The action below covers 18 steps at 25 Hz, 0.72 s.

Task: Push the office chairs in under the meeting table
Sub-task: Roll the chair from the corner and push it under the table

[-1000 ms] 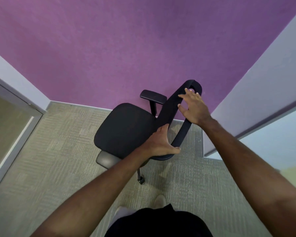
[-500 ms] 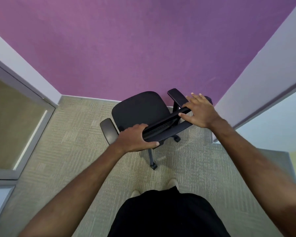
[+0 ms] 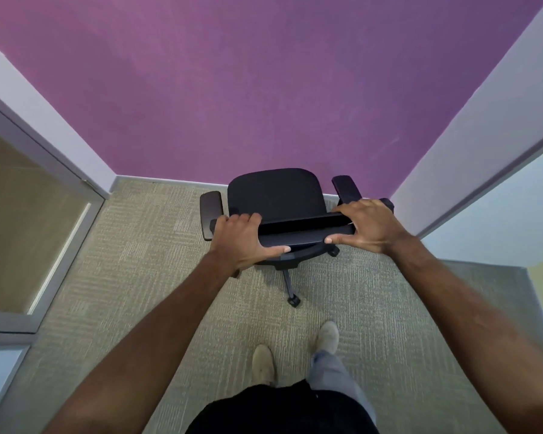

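A black office chair (image 3: 275,192) on castors stands on the carpet, its seat facing the purple wall. I look down on the top edge of its backrest (image 3: 304,231). My left hand (image 3: 243,241) grips the left end of that edge, fingers over the top and thumb behind. My right hand (image 3: 369,227) grips the right end the same way. Both armrests show beside the seat. No meeting table is in view.
The purple wall (image 3: 264,89) is just beyond the chair. A glass panel in a grey frame (image 3: 29,214) lines the left side, and a white wall corner (image 3: 452,158) juts in on the right. Beige carpet (image 3: 138,277) lies around my feet.
The chair has turned from side-on to square with its seat toward the purple wall. Both hands stayed on the backrest and now sit at its two ends. I have stepped back.
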Available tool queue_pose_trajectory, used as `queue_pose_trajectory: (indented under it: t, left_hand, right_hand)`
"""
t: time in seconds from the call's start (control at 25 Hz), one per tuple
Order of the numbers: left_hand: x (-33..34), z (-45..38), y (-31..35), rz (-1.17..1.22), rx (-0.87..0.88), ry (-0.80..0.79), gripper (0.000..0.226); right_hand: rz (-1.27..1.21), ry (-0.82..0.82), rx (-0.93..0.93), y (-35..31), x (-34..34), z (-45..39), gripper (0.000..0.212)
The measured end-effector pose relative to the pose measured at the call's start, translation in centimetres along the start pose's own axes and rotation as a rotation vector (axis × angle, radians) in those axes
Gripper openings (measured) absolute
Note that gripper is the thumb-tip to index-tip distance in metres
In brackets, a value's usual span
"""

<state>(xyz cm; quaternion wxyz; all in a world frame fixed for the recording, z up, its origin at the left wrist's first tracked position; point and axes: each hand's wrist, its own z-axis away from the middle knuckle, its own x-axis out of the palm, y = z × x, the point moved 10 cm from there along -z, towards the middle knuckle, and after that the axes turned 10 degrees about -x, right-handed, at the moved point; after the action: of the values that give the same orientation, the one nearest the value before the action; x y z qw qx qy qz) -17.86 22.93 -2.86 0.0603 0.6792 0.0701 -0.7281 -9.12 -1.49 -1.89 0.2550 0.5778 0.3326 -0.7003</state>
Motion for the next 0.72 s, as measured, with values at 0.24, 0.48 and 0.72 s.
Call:
queue_pose_trajectory:
  t: [0.24,0.48,0.72]
  left_hand:
    - [0.2,1.9,-2.2,-0.031,0.118,-0.009,0.124]
    - [-0.3,6.0,-2.6,-0.048,0.2,-0.007,0.117]
    - [0.6,12.2,-3.1,-0.047,0.288,0.029,0.115]
  right_hand:
    - [0.08,0.031,0.091,-4.2,1.9,2.5,0.119]
    - [0.112,0.13,0.157,-8.4,2.4,6.5,0.112]
    - [0.113,0.189,0.21,-13.8,4.2,12.3,0.111]
